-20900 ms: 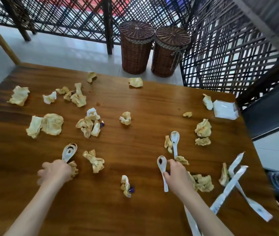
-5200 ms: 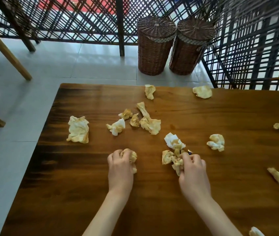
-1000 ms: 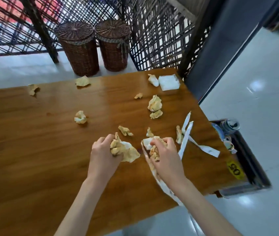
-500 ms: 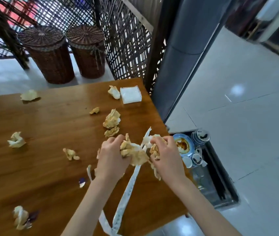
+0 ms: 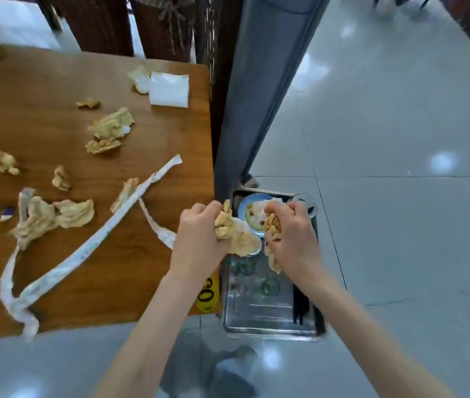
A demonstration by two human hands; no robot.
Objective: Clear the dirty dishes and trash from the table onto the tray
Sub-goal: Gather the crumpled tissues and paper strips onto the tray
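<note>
Two handfuls of dirty napkins are now over the tray (image 5: 268, 323), where half a second ago you held them above the table (image 5: 90, 268) edge. Your left hand (image 5: 199, 239) has its fingers curled tight round a yellowed wad of napkins (image 5: 236, 234), and your right hand (image 5: 291, 234) clutches a second stained wad (image 5: 272, 225), with a loose tail hanging below the palm. Both loads hang above the far half of the tray, just over the blue-rimmed plate (image 5: 252, 206) already lying there, with glasses (image 5: 268, 285) showing through nearer your wrists.

That shift means the carry is done and, by my reading, the release is the step in hand: open both fists and let the paper fall inside the tray walls. Your left hand sits right at the tray's table-side rim, so nudge it further over the tray first, or part of that wad may drop to the floor.

Plenty is left. Back from the tray on the table lie the long paper strips (image 5: 84, 248), a heap of crumpled napkins (image 5: 53, 216) beside them, more scraps (image 5: 110, 127) further off, and a white packet (image 5: 169, 89) at the far corner. Expect several more trips; the strips will trail and are best bunched up before lifting
</note>
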